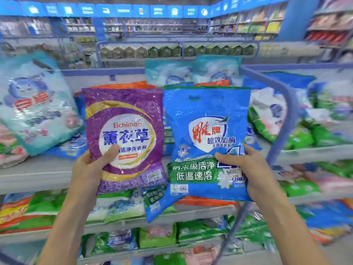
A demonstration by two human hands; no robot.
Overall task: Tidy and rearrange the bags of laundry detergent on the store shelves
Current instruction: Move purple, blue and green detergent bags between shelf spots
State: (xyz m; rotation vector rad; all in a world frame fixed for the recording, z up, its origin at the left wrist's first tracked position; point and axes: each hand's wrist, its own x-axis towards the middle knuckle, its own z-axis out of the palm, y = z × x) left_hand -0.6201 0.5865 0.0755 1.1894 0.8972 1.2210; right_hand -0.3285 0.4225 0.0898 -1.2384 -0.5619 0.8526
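Detergent bags both held up in front of the shelf (38, 175): left hand (89, 167) grips the purple bag (124, 119), right hand (246, 167) grips the blue bag (206, 115), side by side, edges nearly touching.

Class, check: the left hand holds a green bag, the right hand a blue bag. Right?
No: in the head view the left hand holds a purple bag, not green. The right hand does hold a blue bag.

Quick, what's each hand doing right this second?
Left hand: closed on the purple plastic detergent bag, thumb across its front.
Right hand: closed on the blue plastic detergent bag, gripping its lower right corner.
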